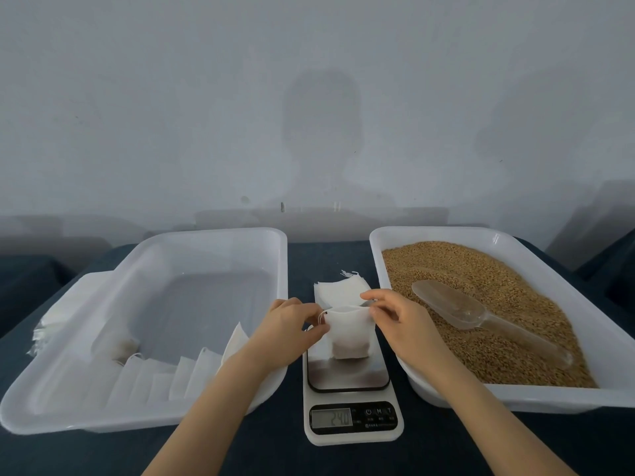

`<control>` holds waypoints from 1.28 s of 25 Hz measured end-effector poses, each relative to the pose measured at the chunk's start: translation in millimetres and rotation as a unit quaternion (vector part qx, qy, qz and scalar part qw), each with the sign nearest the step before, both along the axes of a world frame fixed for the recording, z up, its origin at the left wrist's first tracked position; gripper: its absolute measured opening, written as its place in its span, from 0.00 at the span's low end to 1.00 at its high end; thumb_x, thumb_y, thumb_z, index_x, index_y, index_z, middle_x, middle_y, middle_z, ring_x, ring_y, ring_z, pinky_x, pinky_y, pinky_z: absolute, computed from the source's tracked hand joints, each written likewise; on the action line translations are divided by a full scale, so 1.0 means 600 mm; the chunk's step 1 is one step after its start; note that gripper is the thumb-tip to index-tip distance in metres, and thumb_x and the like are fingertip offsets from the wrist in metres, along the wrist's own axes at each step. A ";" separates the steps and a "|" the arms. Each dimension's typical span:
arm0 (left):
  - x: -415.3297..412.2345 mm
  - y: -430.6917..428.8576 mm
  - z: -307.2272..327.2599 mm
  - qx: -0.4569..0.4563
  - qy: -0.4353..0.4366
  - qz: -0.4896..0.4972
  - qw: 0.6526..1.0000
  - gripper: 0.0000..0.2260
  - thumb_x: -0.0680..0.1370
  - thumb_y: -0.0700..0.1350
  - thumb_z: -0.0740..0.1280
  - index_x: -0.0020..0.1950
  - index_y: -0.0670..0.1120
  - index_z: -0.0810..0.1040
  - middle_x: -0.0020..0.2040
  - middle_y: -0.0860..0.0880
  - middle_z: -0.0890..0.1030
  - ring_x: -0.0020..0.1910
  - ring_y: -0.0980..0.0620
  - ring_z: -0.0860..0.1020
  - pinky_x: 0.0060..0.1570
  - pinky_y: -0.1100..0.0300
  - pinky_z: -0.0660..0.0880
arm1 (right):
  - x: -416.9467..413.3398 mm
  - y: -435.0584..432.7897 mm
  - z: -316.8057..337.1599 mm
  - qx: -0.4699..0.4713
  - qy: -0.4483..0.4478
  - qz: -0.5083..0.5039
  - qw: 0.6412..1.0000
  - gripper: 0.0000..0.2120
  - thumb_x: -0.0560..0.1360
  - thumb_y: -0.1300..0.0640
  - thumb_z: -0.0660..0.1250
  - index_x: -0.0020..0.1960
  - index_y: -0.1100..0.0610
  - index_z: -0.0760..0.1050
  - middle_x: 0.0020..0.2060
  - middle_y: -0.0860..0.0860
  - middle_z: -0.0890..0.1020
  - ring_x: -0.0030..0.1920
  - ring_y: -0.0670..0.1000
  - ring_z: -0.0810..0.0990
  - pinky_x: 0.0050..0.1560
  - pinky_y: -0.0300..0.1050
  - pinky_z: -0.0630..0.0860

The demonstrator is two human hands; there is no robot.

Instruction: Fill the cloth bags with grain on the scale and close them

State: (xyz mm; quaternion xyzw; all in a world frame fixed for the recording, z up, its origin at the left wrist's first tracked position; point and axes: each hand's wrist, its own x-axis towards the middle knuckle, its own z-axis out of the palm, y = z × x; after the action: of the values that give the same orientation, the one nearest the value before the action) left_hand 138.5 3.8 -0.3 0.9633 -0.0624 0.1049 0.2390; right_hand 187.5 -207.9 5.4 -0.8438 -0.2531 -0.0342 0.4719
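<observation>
Forearms reach in from the bottom edge over a dark blue table (240,451). On the person's left sits a white tray (213,231), with flat empty bags (165,376) leaning in a row along its near wall. On the right, a second tray (446,229) is heaped with brown grain (481,280), and a clear scoop (457,309) lies on the grain with its handle pointing toward the near right corner. Between the trays stands the scale (347,376); its display is lit, but the digits are too blurred to read with certainty. Just behind the scale lies a small stack (340,290) of flat white bags. A white cloth bag (347,333) stands upright on the scale's platform, its lower part darkened by grain inside and its mouth at the top. The left hand (292,324) pinches the bag's upper left edge beside a loop of drawstring, fingers curled. The right hand (398,321) pinches the upper right corner between thumb and forefinger.
</observation>
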 end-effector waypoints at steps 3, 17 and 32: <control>-0.002 -0.001 0.001 0.001 -0.006 -0.005 1.000 0.08 0.80 0.53 0.62 0.50 0.51 0.78 0.44 0.57 0.78 0.45 0.62 0.68 0.48 0.71 0.55 | 0.000 0.000 0.000 0.001 -0.004 0.001 1.000 0.13 0.77 0.61 0.63 0.56 0.45 0.76 0.44 0.42 0.82 0.48 0.37 0.78 0.47 0.26 0.70; 0.004 -0.031 0.029 -0.068 0.110 -0.022 0.991 0.17 0.73 0.58 0.71 0.59 0.55 0.77 0.50 0.57 0.80 0.44 0.60 0.74 0.48 0.65 0.70 | -0.012 0.000 0.013 0.045 0.003 0.062 0.997 0.13 0.77 0.59 0.65 0.52 0.40 0.76 0.44 0.36 0.83 0.49 0.36 0.80 0.49 0.25 0.70; -0.100 0.272 0.091 -0.227 0.023 0.384 0.895 0.11 0.79 0.40 0.64 0.38 0.38 0.75 0.31 0.43 0.78 0.36 0.39 0.81 0.42 0.49 0.80 | -0.003 -0.003 0.008 0.069 -0.011 -0.022 0.997 0.12 0.78 0.62 0.61 0.57 0.49 0.76 0.42 0.40 0.83 0.44 0.42 0.80 0.41 0.28 0.73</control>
State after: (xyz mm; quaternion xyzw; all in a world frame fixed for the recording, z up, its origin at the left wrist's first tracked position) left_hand 78.6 167.2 54.1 0.8341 0.3433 0.1772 0.3936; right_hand 185.6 -209.6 10.3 -0.8142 -0.2367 -0.0708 0.5254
